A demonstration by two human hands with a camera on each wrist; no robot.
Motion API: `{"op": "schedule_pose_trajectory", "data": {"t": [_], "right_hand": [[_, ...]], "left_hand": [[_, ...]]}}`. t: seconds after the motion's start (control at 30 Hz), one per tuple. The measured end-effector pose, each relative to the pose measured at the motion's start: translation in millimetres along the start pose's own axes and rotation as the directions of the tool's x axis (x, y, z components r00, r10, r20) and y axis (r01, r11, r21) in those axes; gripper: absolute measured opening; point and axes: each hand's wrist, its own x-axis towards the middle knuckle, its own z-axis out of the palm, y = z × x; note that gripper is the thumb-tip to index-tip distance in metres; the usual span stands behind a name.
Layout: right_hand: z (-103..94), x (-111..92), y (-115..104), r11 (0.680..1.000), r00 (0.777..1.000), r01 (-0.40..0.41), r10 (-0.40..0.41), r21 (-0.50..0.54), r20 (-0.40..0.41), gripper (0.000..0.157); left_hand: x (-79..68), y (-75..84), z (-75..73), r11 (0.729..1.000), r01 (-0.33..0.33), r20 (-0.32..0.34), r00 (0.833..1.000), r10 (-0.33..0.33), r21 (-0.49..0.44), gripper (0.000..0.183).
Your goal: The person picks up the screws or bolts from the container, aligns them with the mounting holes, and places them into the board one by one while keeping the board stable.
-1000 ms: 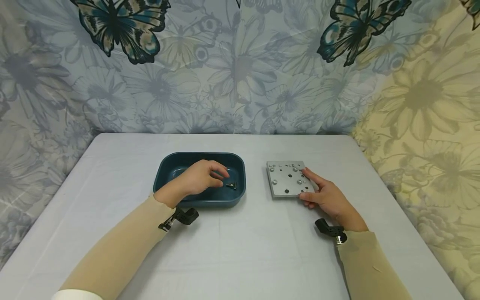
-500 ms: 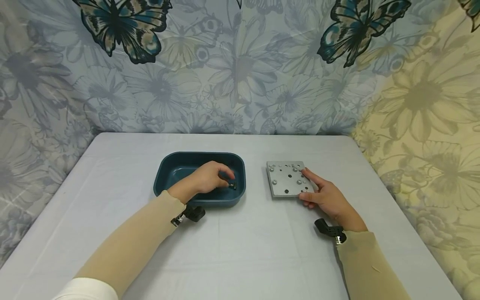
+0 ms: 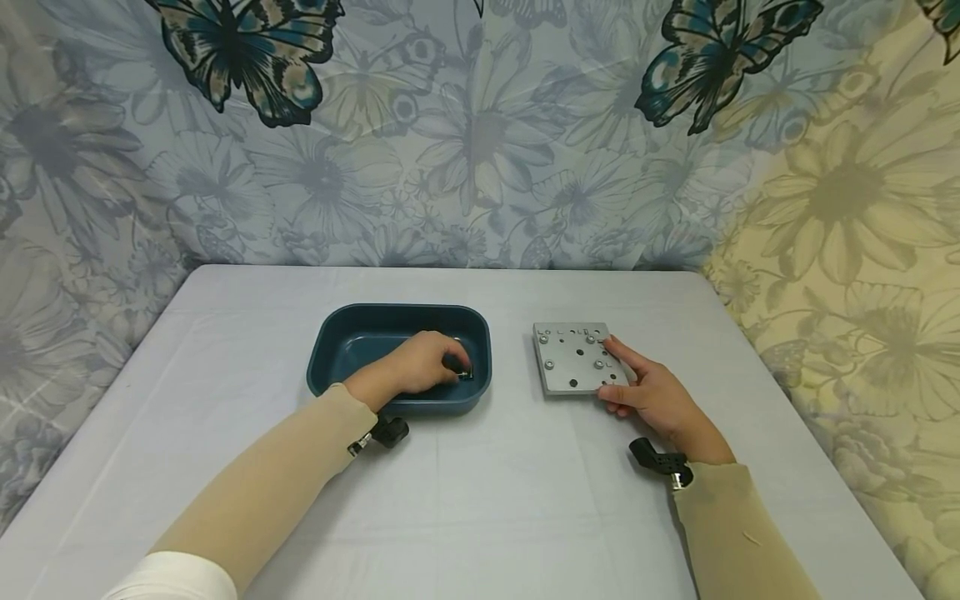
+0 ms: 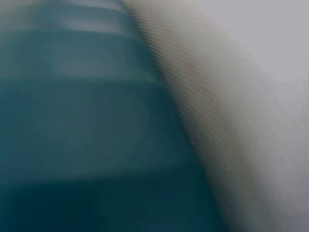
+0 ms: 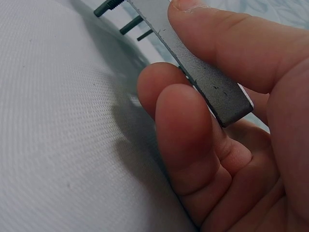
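Note:
My left hand reaches into a dark teal tray. Its thumb and index finger curl together at a small screw near the tray's right side, seeming to pinch it; the fingertips partly hide it. In the left wrist view only the tray's blurred wall shows, without the hand. My right hand grips the right edge of a square grey metal plate, thumb on top and fingers below. Several screw heads and dark holes mark the plate's face. In the right wrist view, threaded screw ends stick out beneath the plate.
A white cloth covers the table. The tray stands left of the plate with a gap between them. Behind the table hangs a flowered, butterfly-printed curtain. Black camera mounts sit on both wrists.
My left hand has moved right and lower inside the tray, and its thumb and index finger have closed in on the screw. My right hand and the plate stay where they were.

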Motion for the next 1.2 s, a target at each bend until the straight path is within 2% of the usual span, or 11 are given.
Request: {"op": "schedule_pose_trajectory", "data": {"t": [0.17,0.4,0.67,1.07,1.2], "right_hand": [[0.4,-1.4,-0.5,1.000,1.000,-0.004,0.004,-0.011,-0.010,0.095],[1.2,-1.8,-0.1,1.000,1.000,0.000,0.000,0.003,-0.006,0.095],[1.3,-1.7,-0.6,1.000,1.000,0.006,-0.006,0.017,-0.006,0.095],[1.3,-1.2,-0.7,1.000,1.000,0.007,-0.007,0.022,-0.007,0.095],[1.3,-0.6,-0.3,1.000,1.000,0.010,-0.010,0.021,-0.008,0.095]], "left_hand": [[2.1,-0.8,3.7,0.999,-0.018,-0.004,1.000,0.018,0.046,0.022],[0.4,0.9,4.1,0.995,-0.002,-0.036,0.999,0.005,0.102,0.018],[-1.0,2.7,2.9,0.985,-0.061,-0.032,0.997,0.067,0.164,0.021],[-0.3,1.7,2.6,0.970,0.031,-0.029,0.999,-0.025,0.241,0.027],[-1.3,1.9,1.1,0.973,0.057,-0.042,0.998,-0.048,0.224,0.025]]}}
